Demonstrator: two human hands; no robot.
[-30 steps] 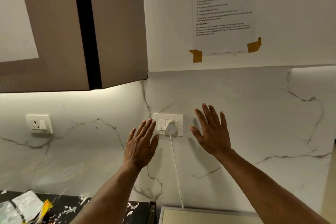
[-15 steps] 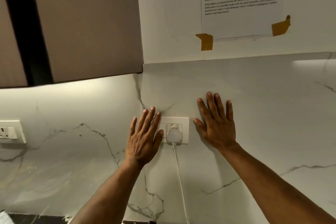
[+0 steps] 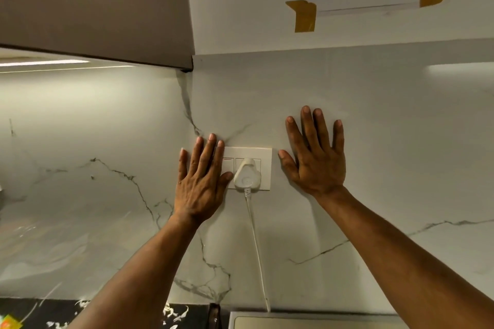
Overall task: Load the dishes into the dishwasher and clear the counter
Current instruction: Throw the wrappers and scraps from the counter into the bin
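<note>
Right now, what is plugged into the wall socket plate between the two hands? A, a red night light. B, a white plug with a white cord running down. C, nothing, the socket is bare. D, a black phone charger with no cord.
B: a white plug sits in the socket plate, and its white cord runs down the marble wall, between the left hand and the right hand.

We are in a home kitchen. A marble backsplash (image 3: 374, 141) carries a switched socket (image 3: 247, 168) at centre, a wall cabinet (image 3: 93, 2) at 10 o'clock, dark countertop (image 3: 53, 312) at 7.
</note>
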